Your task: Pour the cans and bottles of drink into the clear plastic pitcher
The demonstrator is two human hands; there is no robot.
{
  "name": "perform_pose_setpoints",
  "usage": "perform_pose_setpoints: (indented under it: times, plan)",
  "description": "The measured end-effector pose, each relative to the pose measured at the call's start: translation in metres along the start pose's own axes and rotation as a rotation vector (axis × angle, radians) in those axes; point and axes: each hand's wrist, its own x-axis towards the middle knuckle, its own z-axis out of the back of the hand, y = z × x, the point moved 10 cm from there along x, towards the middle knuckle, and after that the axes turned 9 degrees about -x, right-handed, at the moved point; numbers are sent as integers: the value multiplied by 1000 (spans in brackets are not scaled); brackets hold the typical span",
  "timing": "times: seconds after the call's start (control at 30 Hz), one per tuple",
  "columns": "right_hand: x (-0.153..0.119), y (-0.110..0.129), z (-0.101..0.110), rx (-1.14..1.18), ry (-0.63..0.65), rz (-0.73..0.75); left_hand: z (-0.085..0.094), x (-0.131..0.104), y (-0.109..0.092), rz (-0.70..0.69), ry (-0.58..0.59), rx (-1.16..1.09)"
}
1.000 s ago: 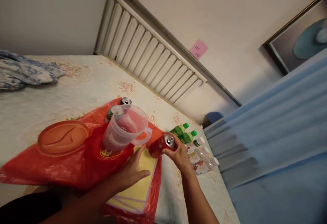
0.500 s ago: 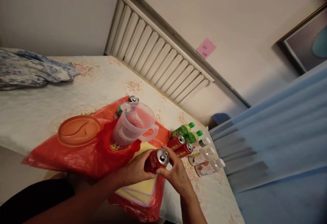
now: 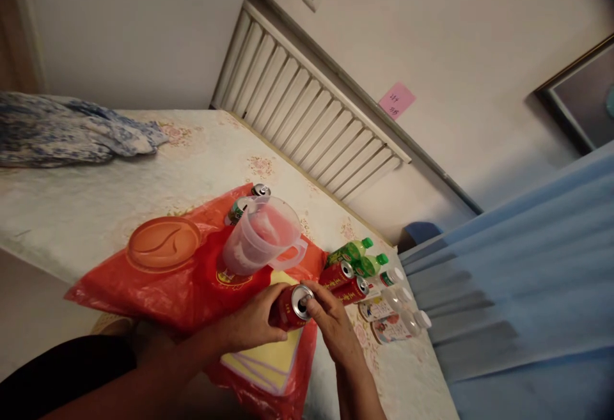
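Observation:
A red drink can (image 3: 284, 310) is held in front of me, its top tilted toward the right with the mouth hole open. My left hand (image 3: 253, 319) wraps round its body. My right hand (image 3: 333, 324) has its thumb on the can's top by the tab and hole, with the fingers at the far rim. Beneath the can lie yellow cloths (image 3: 261, 369) with a pale purple edge, on a red plastic bag (image 3: 112, 289). Just behind stands a clear plastic jug (image 3: 247, 247), its handle toward the right. An orange round lid (image 3: 163, 244) lies flat on the bag.
Right of my hands stand two red cans (image 3: 352, 291), green-capped bottles (image 3: 369, 265) and several clear bottles (image 3: 396, 327). Two more cans (image 3: 237, 209) are behind the jug. A blue-patterned cloth (image 3: 81, 132) lies at left. A radiator (image 3: 307, 107) and blue curtain (image 3: 518, 266) border the table.
My right thumb has moved from the can's lower side up onto its top by the tab. The can has tipped a little more to the right. The view has shifted slightly.

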Motion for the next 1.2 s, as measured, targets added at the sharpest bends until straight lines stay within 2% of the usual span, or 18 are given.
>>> perform_pose_setpoints:
  times: [0.13, 0.33, 0.43, 0.53, 0.63, 0.8, 0.9, 1.07, 1.2]
  plan:
    - [3, 2, -4, -6, -30, -4, 4, -2, -2, -15, -1, -6]
    - [9, -10, -2, 71, -51, -30, 9, -6, 4, 10, -14, 30]
    - [22, -22, 11, 208, -179, -67, 11, -9, 5, 9, -9, 25]
    - [39, -24, 22, 283, -326, -31, 13, -11, 6, 37, -5, 15]
    - [60, -16, 15, 254, -315, 38, 15, -12, 3, 67, 23, 13]
    - [89, 1, -30, 244, -64, 136, 20, -16, -4, 118, 107, 35]
    - [100, 7, -43, 368, -85, 150, 26, -17, -5, 123, 111, 61]
    - [111, 20, -39, 469, -245, 100, 29, -18, -11, 97, 142, 37]
    - [113, 43, -10, 487, -322, 128, 32, -16, -18, 76, 152, 29]
